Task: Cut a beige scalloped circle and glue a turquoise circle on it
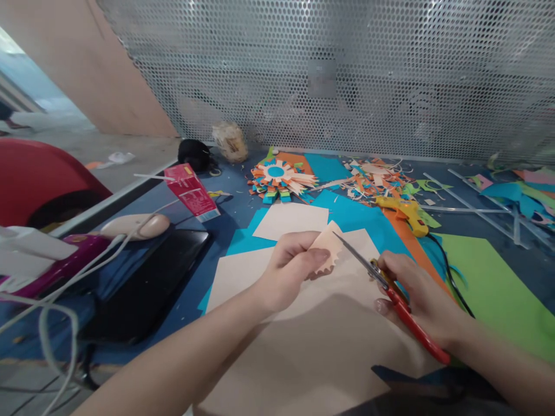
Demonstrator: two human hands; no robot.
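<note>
Pinched between thumb and fingers of my left hand (295,268) is a small piece of peach paper (332,242), its lower edge cut into scallops. My right hand (418,294) grips scissors (401,306) with red and yellow handles. Their blades point up and left, the tips at the paper's right edge; whether they touch it I cannot tell. Under both hands lie large peach sheets (303,352) over blue paper (359,211). Farther back sits a layered paper flower (277,173) with a blue centre and orange, peach, green and blue strips.
A yellow glue gun (403,212) lies right of centre, near paper scraps (377,176), clear glue sticks (481,199) and a green sheet (494,283). At left are a black phone (147,289), a pink drink carton (191,190), a power strip (65,268) and white cables. Perforated metal (347,75) stands behind.
</note>
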